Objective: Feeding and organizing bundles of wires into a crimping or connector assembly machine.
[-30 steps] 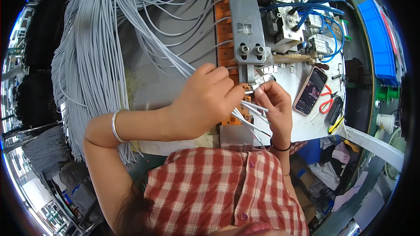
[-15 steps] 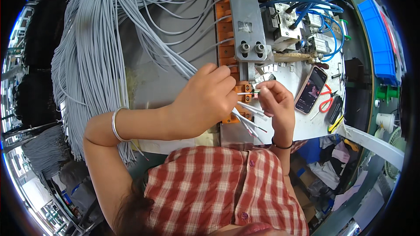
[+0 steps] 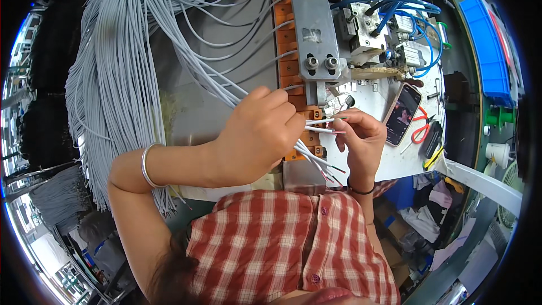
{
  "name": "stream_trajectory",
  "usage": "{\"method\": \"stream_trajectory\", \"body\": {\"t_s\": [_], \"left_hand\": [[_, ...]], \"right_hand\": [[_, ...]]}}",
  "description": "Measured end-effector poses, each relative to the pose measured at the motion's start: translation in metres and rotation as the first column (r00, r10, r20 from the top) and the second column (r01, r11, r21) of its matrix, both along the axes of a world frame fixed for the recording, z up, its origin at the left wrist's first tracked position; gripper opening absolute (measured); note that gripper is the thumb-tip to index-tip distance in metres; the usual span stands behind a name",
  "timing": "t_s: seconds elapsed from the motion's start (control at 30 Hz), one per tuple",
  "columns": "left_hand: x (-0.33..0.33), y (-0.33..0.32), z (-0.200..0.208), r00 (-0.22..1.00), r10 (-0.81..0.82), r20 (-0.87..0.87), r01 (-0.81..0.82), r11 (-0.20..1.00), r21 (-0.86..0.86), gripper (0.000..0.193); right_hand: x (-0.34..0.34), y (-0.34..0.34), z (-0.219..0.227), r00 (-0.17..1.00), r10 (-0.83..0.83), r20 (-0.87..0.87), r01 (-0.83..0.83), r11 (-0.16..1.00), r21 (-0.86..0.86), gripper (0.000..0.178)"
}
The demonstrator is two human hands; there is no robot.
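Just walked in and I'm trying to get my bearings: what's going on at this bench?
A person in a red checked shirt is handling thin grey wires over a row of orange slotted blocks. The left hand grips a small bunch of them, while the right hand pinches single wire ends near the blocks. A big bundle of grey wires fans off to the left. A phone and orange-handled scissors lie to the right.
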State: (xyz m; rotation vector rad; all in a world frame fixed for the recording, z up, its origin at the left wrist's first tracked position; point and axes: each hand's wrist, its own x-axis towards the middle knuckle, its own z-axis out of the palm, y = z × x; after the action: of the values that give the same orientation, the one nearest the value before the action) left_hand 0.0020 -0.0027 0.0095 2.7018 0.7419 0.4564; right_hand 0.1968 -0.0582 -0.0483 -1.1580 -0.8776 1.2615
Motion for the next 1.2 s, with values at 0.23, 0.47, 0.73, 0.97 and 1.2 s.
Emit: {"method": "stream_trajectory", "body": {"t_s": [0.23, 0.47, 0.73, 0.97, 1.2], "left_hand": [[0.000, 0.000, -0.005, 0.999, 0.035, -0.014, -0.036, 0.999, -0.025, 0.023], [0.000, 0.002, 0.001, 0.999, 0.025, -0.023, -0.026, 0.997, -0.071, 0.022], [0.002, -0.004, -0.006, 0.993, -0.107, 0.040, 0.107, 0.994, 0.001, 0.020], [-0.002, 0.004, 0.004, 0.999, 0.029, -0.020, -0.029, 1.000, -0.012, 0.019], [-0.002, 0.001, -0.010, 0.999, 0.030, -0.043, -0.027, 0.998, 0.065, 0.011]], "right_hand": [[0.007, -0.001, 0.002, 0.968, 0.174, -0.180, -0.171, 0.985, 0.032, 0.006], [0.008, 0.000, 0.001, 0.979, 0.193, -0.071, -0.196, 0.980, -0.042, 0.004], [0.007, 0.002, -0.004, 0.988, 0.151, -0.025, -0.153, 0.985, -0.081, 0.010], [0.005, 0.009, -0.006, 0.985, 0.169, -0.031, -0.171, 0.960, -0.223, 0.009], [0.019, 0.014, -0.013, 0.921, 0.345, -0.184, -0.385, 0.881, -0.277, 0.009]]}}
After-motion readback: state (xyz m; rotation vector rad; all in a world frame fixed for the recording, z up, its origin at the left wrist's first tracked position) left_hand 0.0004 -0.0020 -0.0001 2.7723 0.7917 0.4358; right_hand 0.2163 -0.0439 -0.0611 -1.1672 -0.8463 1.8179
